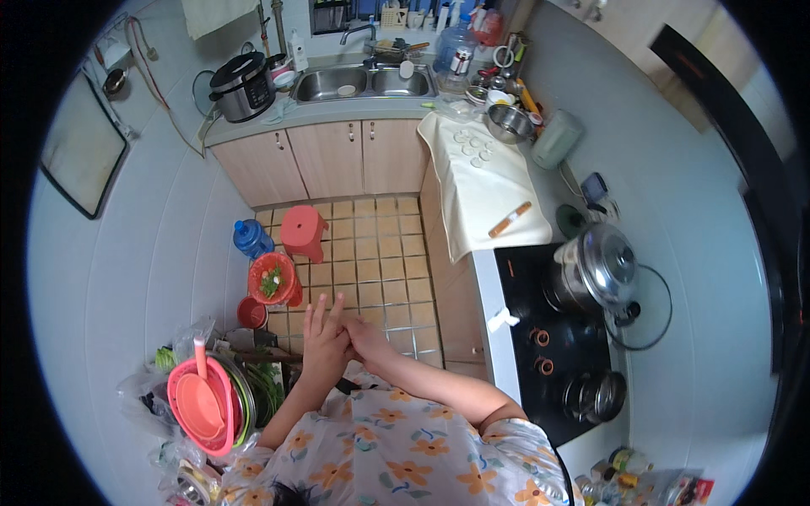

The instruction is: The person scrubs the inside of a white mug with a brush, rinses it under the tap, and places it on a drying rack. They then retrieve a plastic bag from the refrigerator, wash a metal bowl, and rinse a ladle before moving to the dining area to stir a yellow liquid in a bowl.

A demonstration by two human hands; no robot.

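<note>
My left hand [326, 334] and my right hand [371, 343] touch each other in front of my body, above the tiled floor. Several left fingers point forward and apart, with nothing in them. Against the thumb side of the left hand, my right fingers are bent; whether they grip it is hidden. To the right, a cream cloth [471, 202] covers part of the counter. On it lie several small flat round pieces [471, 147], perhaps dough, and a brown rolling pin [510, 219]. Beyond them stands a metal bowl [510, 124].
A black cooktop [538, 392] at right bears a lidded steel pot [598, 269]. On the floor stand a red stool [302, 229], a lined red bin [256, 278] and a blue water jug [252, 239]. Pink basins [199, 405] sit close at left; a double sink [332, 85] lies ahead.
</note>
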